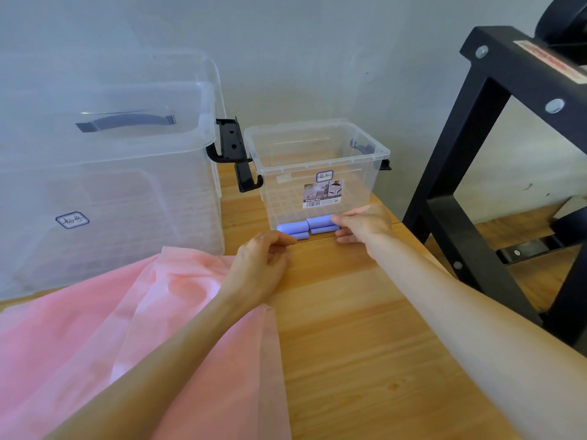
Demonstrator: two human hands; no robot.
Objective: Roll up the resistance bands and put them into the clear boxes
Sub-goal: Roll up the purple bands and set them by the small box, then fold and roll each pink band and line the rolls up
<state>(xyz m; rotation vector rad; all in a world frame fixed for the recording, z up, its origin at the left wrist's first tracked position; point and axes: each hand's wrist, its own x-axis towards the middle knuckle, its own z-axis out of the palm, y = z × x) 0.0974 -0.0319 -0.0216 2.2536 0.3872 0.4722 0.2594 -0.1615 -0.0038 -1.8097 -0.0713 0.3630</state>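
Several short blue rolls of resistance band point(308, 228) lie on the wooden table, tight against the front wall of the small clear box point(317, 154), which stands without a lid and holds nothing. My right hand point(365, 223) pinches the right ends of the rolls between thumb and fingers. My left hand point(263, 258) has its fingers curled, and its fingertips meet the left end of the lower roll. A wide pink resistance band point(127, 328) lies spread and creased over the table's left part, under my left forearm.
A large clear box point(104, 173) with its lid and dark handle stands at the left, black latches sticking out toward the small box. A black metal frame point(470, 154) rises at the right beside the table edge. The grey wall is close behind.
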